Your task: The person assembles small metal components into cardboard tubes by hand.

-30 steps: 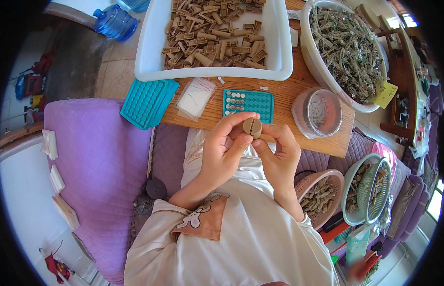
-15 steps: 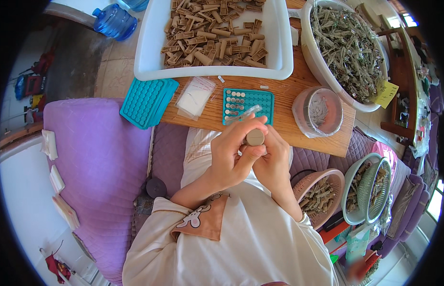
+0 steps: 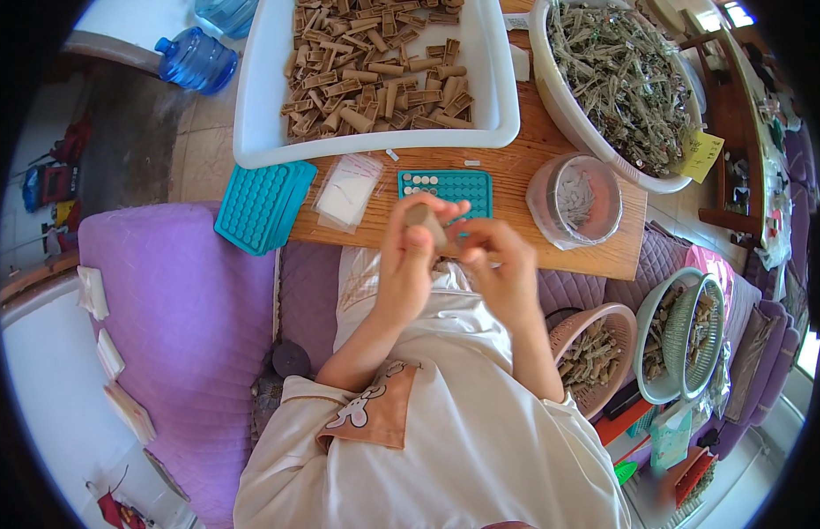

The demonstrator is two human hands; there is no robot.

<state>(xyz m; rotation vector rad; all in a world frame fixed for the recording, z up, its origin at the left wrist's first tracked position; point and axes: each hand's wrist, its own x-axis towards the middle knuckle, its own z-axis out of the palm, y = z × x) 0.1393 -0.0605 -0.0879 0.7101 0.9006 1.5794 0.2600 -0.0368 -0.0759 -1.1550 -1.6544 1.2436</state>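
Hands: left hand (image 3: pixel 408 264) and right hand (image 3: pixel 502 264) are up close together over the lap, just in front of the bench (image 3: pixel 551 176) edge.
Left fingers: clamped around a small brown roll (image 3: pixel 425 218), which pokes up past the thumb, tilted a bit toward the right.
Right fingers: curled together just beside the roll. Whether they pinch something tiny I honestly cannot tell, it's too blurry.
Where the roll is: in the air, held above the near edge of the teal tray (image 3: pixel 454 187), not touching it.
Teal tray: flat on the bench, a row of pale round bits filling the holes along its far left edge, the rest looks open.
Grip tip: I'd say keep the roll pinched low so its top end stays free, and don't squeeze hard, these look like they'd crush or unravel easily.
Steadying tip: probably easier with the wrists braced near the bench edge, since both hands are floating right now.
Neighbours: white bin (image 3: pixel 269 106) of more brown rolls behind, clear little bag (image 3: pixel 346 189) and a stack of teal trays (image 3: pixel 260 204) to the left, round tub (image 3: pixel 575 198) to the right.
Watch out: the tub sits near the right elbow's path, so a wide swing could knock it.
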